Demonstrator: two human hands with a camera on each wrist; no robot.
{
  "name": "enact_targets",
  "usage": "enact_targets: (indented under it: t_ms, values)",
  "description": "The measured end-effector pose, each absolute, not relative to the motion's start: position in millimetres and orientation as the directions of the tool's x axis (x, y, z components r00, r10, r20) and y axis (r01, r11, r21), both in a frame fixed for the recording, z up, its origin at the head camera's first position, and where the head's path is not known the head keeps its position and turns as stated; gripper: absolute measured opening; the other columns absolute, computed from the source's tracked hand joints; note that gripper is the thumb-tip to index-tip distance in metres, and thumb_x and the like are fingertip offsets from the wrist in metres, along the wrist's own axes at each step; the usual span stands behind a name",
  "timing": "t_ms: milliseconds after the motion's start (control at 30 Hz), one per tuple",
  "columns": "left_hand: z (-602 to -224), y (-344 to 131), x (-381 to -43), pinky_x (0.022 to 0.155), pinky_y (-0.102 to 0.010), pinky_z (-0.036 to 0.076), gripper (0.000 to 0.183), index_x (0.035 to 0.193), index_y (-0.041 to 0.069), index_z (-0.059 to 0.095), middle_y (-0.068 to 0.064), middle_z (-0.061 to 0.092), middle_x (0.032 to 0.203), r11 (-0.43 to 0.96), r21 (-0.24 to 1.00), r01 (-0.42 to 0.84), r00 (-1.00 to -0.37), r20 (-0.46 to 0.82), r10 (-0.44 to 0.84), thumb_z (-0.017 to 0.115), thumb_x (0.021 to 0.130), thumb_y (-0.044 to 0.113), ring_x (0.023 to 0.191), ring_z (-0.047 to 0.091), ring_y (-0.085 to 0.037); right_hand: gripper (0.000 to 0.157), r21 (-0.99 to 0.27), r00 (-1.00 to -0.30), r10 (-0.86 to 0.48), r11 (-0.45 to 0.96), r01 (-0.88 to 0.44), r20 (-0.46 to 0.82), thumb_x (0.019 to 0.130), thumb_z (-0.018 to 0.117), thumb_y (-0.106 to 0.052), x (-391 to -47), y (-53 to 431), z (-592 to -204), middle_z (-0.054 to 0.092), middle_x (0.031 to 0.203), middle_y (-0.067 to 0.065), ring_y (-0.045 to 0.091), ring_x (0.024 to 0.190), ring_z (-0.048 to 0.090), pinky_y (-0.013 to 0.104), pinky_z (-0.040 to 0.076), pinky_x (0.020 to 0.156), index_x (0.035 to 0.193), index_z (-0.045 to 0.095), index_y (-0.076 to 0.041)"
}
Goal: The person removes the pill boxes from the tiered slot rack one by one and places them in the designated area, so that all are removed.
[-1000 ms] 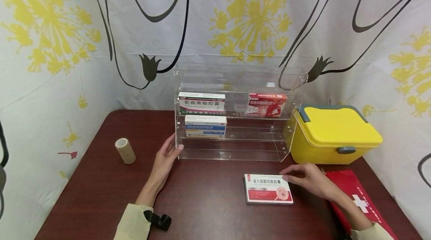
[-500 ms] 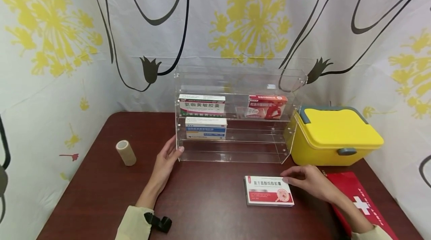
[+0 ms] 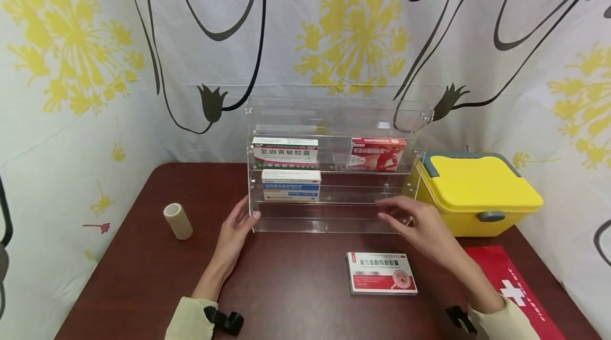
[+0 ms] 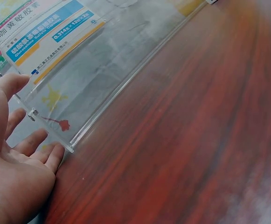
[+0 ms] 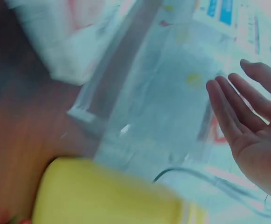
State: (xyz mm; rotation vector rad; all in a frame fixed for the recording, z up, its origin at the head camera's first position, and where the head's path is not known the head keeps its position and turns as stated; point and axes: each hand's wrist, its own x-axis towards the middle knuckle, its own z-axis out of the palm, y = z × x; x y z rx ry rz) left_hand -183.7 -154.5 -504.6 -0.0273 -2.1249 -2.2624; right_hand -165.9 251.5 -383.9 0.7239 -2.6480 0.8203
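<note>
A clear acrylic tiered rack (image 3: pixel 334 225) stands on the table. My left hand (image 3: pixel 233 236) holds its left side panel, with the thumb (image 4: pixel 16 83) in front and the fingers along the outside. My right hand (image 3: pixel 422 228) is raised before the rack's lower right end, fingers extended and holding nothing; the right wrist view is blurred. Below it, a white and red medicine box (image 3: pixel 382 273) lies flat on the table. On the rack are a green and white medicine box (image 3: pixel 285 153), a red medicine box (image 3: pixel 377 154) and, one tier lower, a blue and white medicine box (image 3: pixel 291 186).
A yellow lidded case (image 3: pixel 482 186) stands against the rack's right side. In front of it lies a red pouch (image 3: pixel 501 271) with a white cross. A beige roll (image 3: pixel 178 221) stands at the left. Behind the table (image 3: pixel 286 297) hangs a patterned cloth (image 3: pixel 296 37).
My right hand has left the white and red medicine box and moved up and left toward the rack. The box stays on the table. My left hand keeps its place on the rack.
</note>
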Motion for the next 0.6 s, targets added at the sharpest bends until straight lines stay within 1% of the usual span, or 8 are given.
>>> enact_targets:
  t_ms: [100,300,467,533,600]
  values:
    - [-505,-155,-184,0.107,-0.035,0.035,0.059,0.149,0.027,0.041,0.002,0.039,0.15,-0.068,0.997,0.038,-0.999,0.037,-0.018,0.066,0.095,0.033,0.137,0.036,-0.015,0.035,-0.436,-0.8,-0.415,0.679,-0.59,0.434,0.085,0.079,-0.02,-174,230,-375,0.068,0.111,-0.006,0.011,0.095,0.064,0.034,0.056,0.079,0.119,0.07,-0.015]
    - [-499,-155,-182,0.107,-0.034,0.036,0.061,0.15,0.024,0.04,-0.001,0.037,0.151,-0.08,0.997,0.019,-1.0,0.018,-0.011,0.067,0.095,0.03,0.137,0.036,-0.016,0.037,-0.406,-0.729,-0.46,0.619,-0.672,0.506,0.085,0.079,-0.02,-191,193,-359,0.067,0.115,-0.004,0.014,0.106,0.062,0.037,0.052,0.09,0.12,0.068,-0.017]
    - [-488,-153,-178,0.106,-0.034,0.037,0.061,0.151,0.019,0.038,-0.004,0.037,0.152,-0.074,0.997,0.016,-1.0,0.016,0.0,0.065,0.097,0.025,0.137,0.037,-0.018,0.032,-0.39,-0.685,-0.476,0.579,-0.716,0.552,0.086,0.078,-0.016,-206,170,-352,0.068,0.113,-0.001,0.016,0.107,0.061,0.039,0.05,0.092,0.117,0.07,-0.012]
    - [-489,-153,-179,0.106,-0.033,0.037,0.061,0.151,0.018,0.038,-0.004,0.037,0.152,-0.081,0.996,0.022,-1.0,0.022,0.001,0.065,0.097,0.025,0.136,0.038,-0.018,0.03,-0.385,-0.678,-0.482,0.574,-0.723,0.555,0.087,0.077,-0.015,-211,163,-351,0.068,0.111,0.001,0.017,0.106,0.062,0.04,0.05,0.092,0.115,0.07,-0.01]
    - [-493,-153,-181,0.105,-0.03,0.038,0.06,0.15,0.021,0.04,-0.002,0.038,0.151,-0.094,0.995,0.023,-1.0,0.023,-0.001,0.066,0.096,0.026,0.136,0.038,-0.016,0.029,-0.372,-0.675,-0.487,0.58,-0.725,0.555,0.086,0.077,-0.015,-215,157,-351,0.069,0.111,0.002,0.019,0.106,0.063,0.042,0.048,0.093,0.114,0.07,-0.009]
